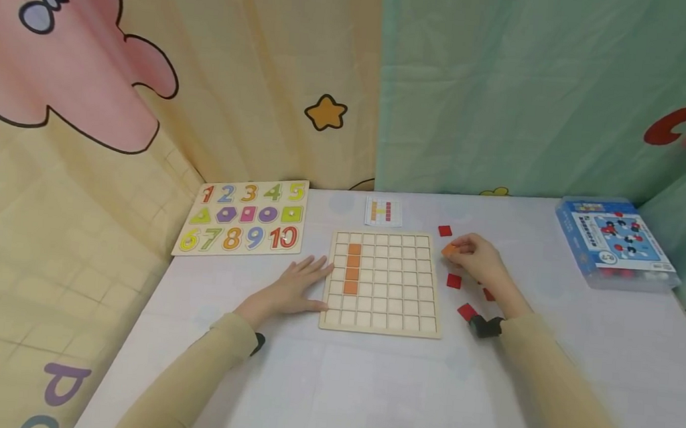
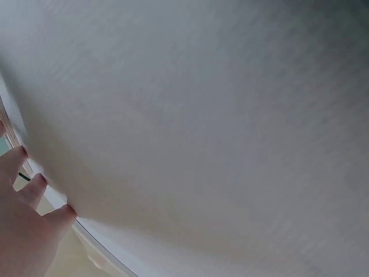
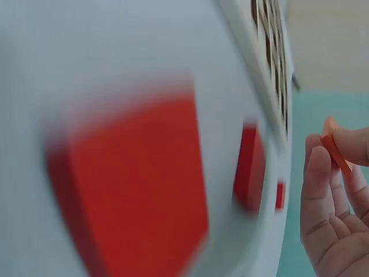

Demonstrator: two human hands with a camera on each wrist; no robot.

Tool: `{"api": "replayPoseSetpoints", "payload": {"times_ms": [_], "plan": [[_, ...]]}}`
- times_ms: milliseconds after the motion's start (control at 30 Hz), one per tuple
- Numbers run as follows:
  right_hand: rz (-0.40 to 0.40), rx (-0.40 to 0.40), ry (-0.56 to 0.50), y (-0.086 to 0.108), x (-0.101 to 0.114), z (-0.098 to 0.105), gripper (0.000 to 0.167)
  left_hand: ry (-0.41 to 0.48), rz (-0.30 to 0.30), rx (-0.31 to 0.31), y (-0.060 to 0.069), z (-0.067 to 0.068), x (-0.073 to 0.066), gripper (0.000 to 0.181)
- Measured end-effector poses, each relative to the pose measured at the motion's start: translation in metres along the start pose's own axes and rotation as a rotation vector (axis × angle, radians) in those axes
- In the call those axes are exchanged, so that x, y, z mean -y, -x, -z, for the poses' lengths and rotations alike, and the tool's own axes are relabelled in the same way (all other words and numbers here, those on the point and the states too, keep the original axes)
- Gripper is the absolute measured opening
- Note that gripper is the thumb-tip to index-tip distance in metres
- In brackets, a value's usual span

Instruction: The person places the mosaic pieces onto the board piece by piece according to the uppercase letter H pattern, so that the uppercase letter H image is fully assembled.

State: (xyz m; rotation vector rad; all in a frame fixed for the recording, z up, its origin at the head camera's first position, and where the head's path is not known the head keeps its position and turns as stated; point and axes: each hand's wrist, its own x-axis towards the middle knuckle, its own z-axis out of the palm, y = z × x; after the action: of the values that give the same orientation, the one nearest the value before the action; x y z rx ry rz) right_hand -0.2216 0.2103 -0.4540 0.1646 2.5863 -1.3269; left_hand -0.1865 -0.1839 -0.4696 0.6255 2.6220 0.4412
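A wooden grid board lies mid-table, with three orange square tiles in one of its left columns. My left hand is spread flat beside it, its fingers and thumb touching the board's left edge. Right of the board, my right hand pinches an orange square tile between thumb and fingers, held above the table in the right wrist view. Several red square tiles lie around that hand; one of them looms large and blurred in the right wrist view.
Behind the board lies a small pattern card with orange, yellow and red squares. A number-and-shape puzzle board is at the back left. At the back right sits a blue boxed set. Curtains hang along the table's far side.
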Motion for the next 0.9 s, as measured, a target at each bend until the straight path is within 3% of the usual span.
{"api": "replayPoseSetpoints", "payload": {"times_ms": [367, 533, 700, 900], "plan": [[0.19, 0.152, -0.076, 0.029, 0.035, -0.066, 0.027, 0.011, -0.019, -0.004, 0.001, 0.0, 0.0, 0.089], [0.205, 0.204, -0.123, 0.039, 0.047, -0.088, 0.023, -0.002, -0.03, -0.002, 0.001, 0.001, -0.001, 0.089], [0.234, 0.203, -0.097, 0.044, 0.054, -0.108, 0.017, -0.012, -0.031, 0.006, 0.0, 0.002, -0.001, 0.089], [0.199, 0.207, -0.089, 0.049, 0.065, -0.125, 0.013, -0.007, -0.021, 0.009, 0.001, 0.002, 0.0, 0.088]]}}
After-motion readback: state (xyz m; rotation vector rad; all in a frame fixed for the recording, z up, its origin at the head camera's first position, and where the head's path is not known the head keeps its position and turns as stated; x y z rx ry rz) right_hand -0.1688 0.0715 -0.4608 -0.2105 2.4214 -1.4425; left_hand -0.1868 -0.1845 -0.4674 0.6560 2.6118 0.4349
